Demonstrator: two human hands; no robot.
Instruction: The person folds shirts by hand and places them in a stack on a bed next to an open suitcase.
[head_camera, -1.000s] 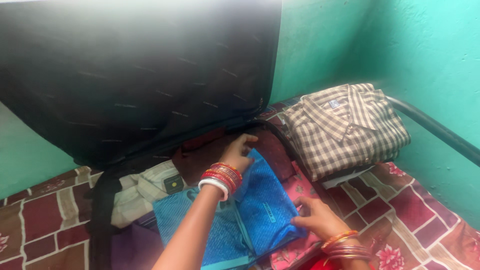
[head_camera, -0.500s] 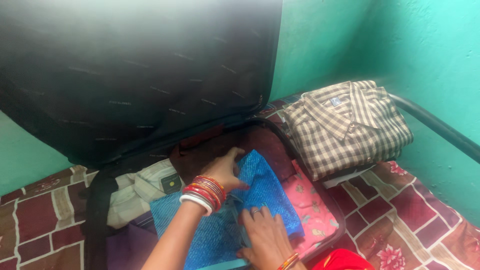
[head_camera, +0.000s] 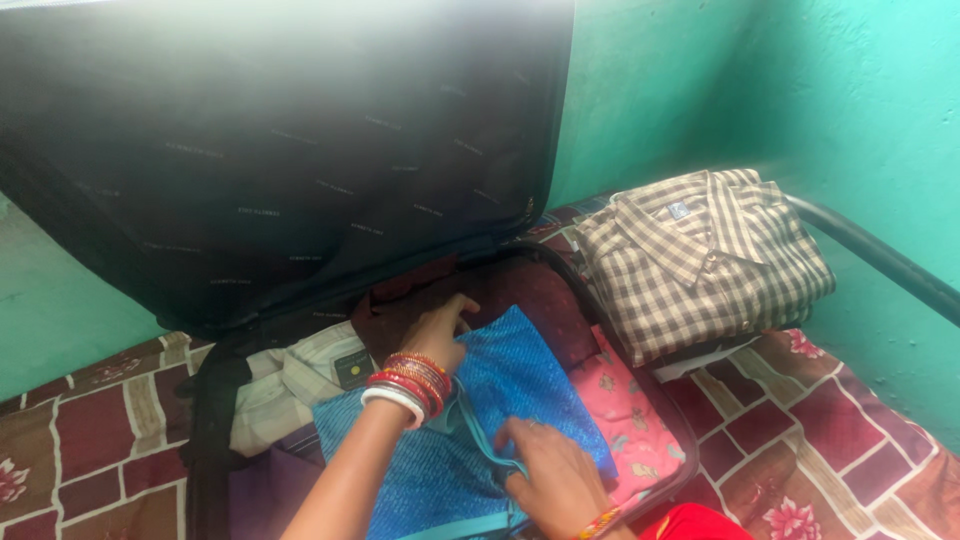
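1. Black fabric lines the raised lid (head_camera: 280, 150) of the open suitcase (head_camera: 210, 420), which lies on a bed with a maroon patterned bedsheet (head_camera: 90, 440).
2. At the left of the case sits one cream folded garment (head_camera: 290, 385); below it a purple piece (head_camera: 265, 490) shows only in part.
3. The blue folded cloth (head_camera: 520, 375) lies on top in the middle of the case. The left hand (head_camera: 438, 335), with a stack of red and white bangles at the wrist, presses flat on its far edge, fingers spread and clasping nothing.
4. The right hand (head_camera: 550, 475) rests palm-down on the near edge of the same cloth, also flat, not closed around anything.
5. One pink flowered piece (head_camera: 630, 420) lies beside the blue cloth, with a dark maroon layer (head_camera: 530, 295) behind.
6. One checked folded shirt (head_camera: 700, 255) lies outside the case, on the bed at the right.
7. Judged from this: the case looks largely packed, the blue cloth is being flattened in place, and the shirt remains unpacked.
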